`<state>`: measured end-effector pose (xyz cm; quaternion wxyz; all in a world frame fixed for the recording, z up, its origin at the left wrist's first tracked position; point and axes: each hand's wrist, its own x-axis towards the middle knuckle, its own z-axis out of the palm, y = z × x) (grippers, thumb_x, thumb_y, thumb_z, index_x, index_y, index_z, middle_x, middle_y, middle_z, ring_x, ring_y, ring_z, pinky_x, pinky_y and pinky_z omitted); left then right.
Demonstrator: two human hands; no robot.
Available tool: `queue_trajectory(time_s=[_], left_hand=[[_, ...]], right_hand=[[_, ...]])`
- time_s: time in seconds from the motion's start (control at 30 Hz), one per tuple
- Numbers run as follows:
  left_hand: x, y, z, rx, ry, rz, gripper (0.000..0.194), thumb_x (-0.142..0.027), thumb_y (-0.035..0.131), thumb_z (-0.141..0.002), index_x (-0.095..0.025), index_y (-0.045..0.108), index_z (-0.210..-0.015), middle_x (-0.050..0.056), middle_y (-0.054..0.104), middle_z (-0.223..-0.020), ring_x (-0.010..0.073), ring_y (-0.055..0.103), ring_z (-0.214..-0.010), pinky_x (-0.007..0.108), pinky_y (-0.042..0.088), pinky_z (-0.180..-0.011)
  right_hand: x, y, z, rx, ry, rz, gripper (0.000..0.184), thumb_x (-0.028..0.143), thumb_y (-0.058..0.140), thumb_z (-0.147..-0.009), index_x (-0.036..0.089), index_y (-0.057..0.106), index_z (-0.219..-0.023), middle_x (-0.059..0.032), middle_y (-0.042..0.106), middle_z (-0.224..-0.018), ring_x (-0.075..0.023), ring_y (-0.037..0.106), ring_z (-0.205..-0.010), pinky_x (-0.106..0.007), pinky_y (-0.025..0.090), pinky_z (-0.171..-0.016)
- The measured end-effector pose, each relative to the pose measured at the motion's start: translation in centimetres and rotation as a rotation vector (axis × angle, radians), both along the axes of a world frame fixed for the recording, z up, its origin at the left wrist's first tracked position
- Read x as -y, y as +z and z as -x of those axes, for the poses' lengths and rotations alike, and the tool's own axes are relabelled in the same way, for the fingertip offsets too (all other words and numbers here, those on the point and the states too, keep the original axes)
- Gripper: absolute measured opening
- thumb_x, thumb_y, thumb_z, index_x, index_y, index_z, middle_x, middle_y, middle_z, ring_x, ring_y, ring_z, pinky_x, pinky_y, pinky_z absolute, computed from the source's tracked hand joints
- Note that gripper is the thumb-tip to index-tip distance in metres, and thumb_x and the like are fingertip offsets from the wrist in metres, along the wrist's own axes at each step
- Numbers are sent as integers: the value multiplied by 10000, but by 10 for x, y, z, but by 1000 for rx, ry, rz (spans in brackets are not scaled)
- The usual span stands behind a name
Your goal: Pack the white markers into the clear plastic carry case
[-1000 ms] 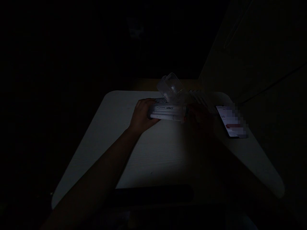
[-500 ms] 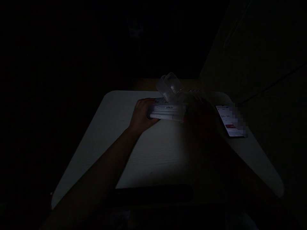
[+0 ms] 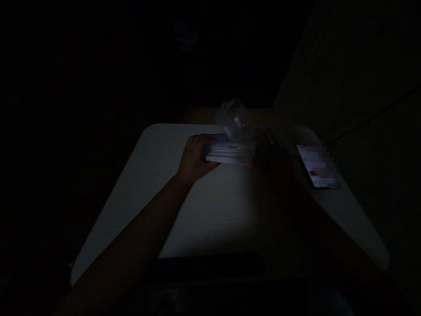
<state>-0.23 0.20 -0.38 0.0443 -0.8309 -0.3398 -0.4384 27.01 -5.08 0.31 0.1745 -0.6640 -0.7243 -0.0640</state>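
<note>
The person's left hand (image 3: 194,160) holds the left end of a bundle of white pens (image 3: 226,154) on the far half of the tabletop (image 3: 204,206), a little right of its middle. Its grip is narrowed around that end, with the thumb along the near side and the fingers across the far side. The pens lie side by side, pointing left to right; small dark lettering shows on one, and the right-hand ends show a touch of red and of blue.

The right hand (image 3: 278,164) is in deep shadow just to the right of these ends. Its fingers cannot be made out, so whether its grip is wide, narrow or holding something cannot be told.

Just beyond the bundle, a clear plastic container (image 3: 232,117) sits tilted near the far edge. To its right, several slender pale sticks (image 3: 271,133) lie next to one another, partly lost in the dark. Farther right, a phone (image 3: 315,169) lies with its screen lit and partly blurred out. A long dark strip (image 3: 210,266) runs along the near edge.
</note>
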Motion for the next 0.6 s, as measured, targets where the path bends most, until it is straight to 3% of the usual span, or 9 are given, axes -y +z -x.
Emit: queue_trajectory(time_s=[0.4, 0.5, 0.6], left_hand=[[1, 1, 0, -3, 22, 34, 588, -470, 718, -664, -224, 492, -1147, 84, 621, -1179, 270, 569, -1093, 448, 434, -929], [1, 0, 0, -1, 23, 39, 596, -463, 719, -665, -223, 485, -1157, 85, 617, -1183, 272, 567, -1098, 446, 428, -936], [1, -1, 0, 0, 19, 40, 597, -459, 716, -665, -226, 483, -1163, 82, 614, -1185, 273, 563, -1105, 449, 420, -947]], right_hand=[[1, 3, 1, -105, -50, 37, 399, 159, 372, -865, 49, 623, -1154, -197, 591, -1215, -289, 555, -1127, -476, 401, -1034], [3, 6, 2, -93, -16, 26, 458, 169, 370, -880, 99, 530, -1303, -170, 535, -1317, -271, 487, -1243, -456, 372, -1077], [3, 3, -1, -64, -4, 27, 438, 162, 356, -889, 118, 549, -1279, -169, 563, -1278, -267, 501, -1228, -446, 406, -1043]])
